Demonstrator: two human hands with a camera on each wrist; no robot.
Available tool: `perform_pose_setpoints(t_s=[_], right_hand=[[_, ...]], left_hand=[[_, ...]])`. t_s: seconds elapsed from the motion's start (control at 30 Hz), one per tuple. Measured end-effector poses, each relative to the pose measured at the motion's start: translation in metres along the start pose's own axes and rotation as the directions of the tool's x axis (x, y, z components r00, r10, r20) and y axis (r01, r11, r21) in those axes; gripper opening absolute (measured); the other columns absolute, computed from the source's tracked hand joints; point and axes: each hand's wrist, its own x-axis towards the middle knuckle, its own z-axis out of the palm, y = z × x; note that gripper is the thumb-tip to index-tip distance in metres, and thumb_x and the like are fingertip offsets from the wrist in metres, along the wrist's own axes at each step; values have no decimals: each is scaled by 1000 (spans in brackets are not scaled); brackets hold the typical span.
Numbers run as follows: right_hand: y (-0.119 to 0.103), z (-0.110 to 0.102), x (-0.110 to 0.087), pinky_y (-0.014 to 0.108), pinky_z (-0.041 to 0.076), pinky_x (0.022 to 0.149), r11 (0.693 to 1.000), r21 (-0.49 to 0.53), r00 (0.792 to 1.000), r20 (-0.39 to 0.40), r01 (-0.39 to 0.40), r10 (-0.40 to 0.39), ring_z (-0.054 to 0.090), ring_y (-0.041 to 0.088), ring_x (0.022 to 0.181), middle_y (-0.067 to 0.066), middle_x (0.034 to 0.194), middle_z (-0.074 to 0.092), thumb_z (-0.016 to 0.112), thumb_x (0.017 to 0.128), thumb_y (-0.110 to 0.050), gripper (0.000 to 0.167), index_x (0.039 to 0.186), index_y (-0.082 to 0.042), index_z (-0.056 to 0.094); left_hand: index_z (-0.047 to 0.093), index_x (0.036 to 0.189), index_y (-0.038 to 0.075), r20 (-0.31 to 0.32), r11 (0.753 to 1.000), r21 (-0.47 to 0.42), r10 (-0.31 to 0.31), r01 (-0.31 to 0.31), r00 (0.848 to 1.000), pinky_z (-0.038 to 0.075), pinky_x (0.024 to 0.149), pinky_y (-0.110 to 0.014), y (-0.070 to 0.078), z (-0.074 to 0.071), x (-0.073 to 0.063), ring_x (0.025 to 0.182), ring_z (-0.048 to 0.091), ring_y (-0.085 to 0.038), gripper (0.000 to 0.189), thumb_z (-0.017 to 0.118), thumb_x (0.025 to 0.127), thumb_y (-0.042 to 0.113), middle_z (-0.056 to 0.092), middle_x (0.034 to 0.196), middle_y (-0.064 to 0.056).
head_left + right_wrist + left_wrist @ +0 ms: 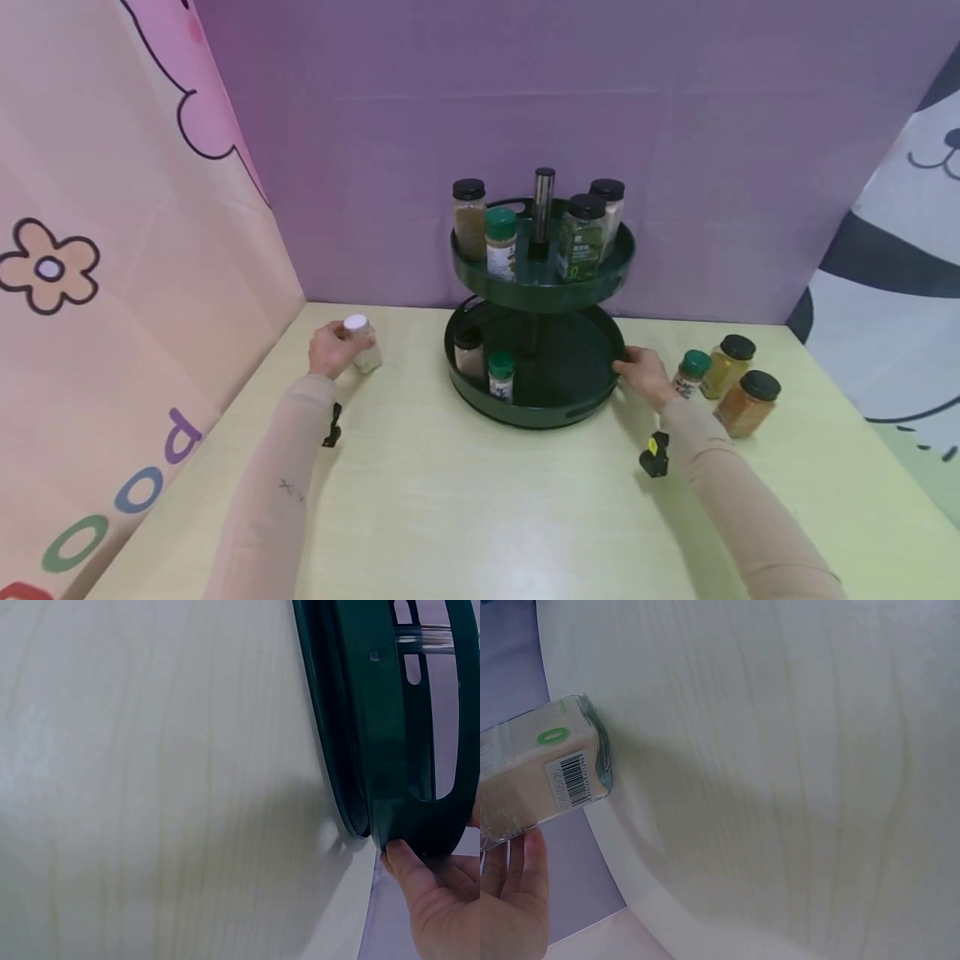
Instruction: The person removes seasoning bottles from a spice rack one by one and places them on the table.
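My left hand (328,352) grips a clear spice jar (367,358) with a white lid, at the left of the table. In the left wrist view the jar's barcode label (573,780) and pale contents show, with its base over the tabletop. My right hand (645,373) pinches the right rim of a dark green two-tier turntable rack (536,415). The right wrist view has fingertips (401,851) at the rim of the lower tray. On that tray stand a black-lidded jar (470,358) and a small green-lidded jar (501,385), both at its left side.
The upper tray (525,296) carries several jars around a metal post (543,204). Right of my right hand stand a green-lidded jar (692,371), a yellow spice jar (723,371) and an orange spice jar (744,408). A purple cloth (375,167) hangs behind the table.
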Motion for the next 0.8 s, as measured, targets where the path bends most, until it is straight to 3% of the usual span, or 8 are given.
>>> perform_pose_setpoints(t_s=[0.6,0.8], right_hand=[[1,-1,-1,48,36,102,1000,1,1000,-14,10,-10,38,43,125,35,134,37,41,93,-8,49,133,17,30],[0,1,-2,48,37,101,1000,-10,1000,-19,7,-8,39,42,124,34,133,38,42,93,-9,49,133,16,31]], left_hand=[[37,136,0,-22,1000,-1,-6,6,1000,39,99,-47,-2,3,3,119,46,-36,69,67,81,30,47,133,-21],[35,136,-2,7,1000,-5,16,-16,1000,38,100,-47,-6,2,3,120,44,-37,68,65,83,25,44,134,-24]])
